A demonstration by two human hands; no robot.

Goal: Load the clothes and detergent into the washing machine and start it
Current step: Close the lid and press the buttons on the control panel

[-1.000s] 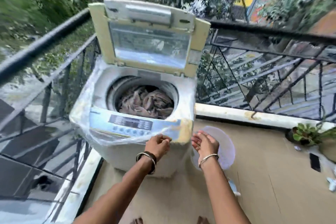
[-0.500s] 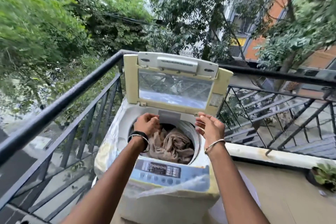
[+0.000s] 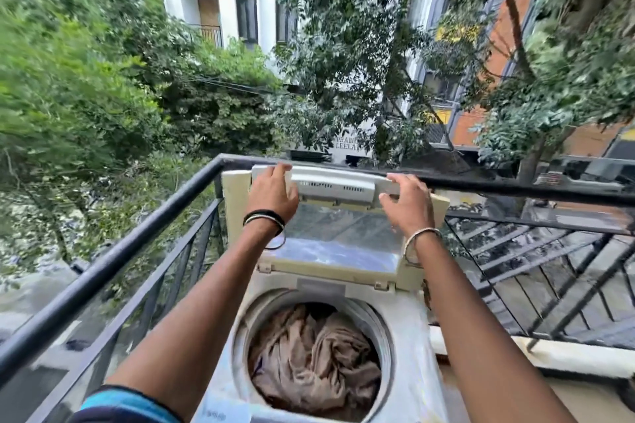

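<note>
A white top-loading washing machine [image 3: 412,347] stands at the balcony corner with its cream lid [image 3: 335,244] raised upright. Brown crumpled clothes [image 3: 316,357] fill the round drum. My left hand [image 3: 273,191] grips the top left edge of the lid's grey handle part, fingers curled over it. My right hand [image 3: 407,201] holds the top right edge of the lid, thumb under and fingers over the rim. No detergent is in view.
A black metal railing [image 3: 147,227] runs along the left and behind the machine, close to the lid's top. More railing bars [image 3: 536,271] stand at the right above a pale ledge [image 3: 515,350]. Trees and buildings lie beyond.
Both hands rose from the drum opening to the top edge of the raised lid and took hold of it. The camera tilted up and moved closer.
</note>
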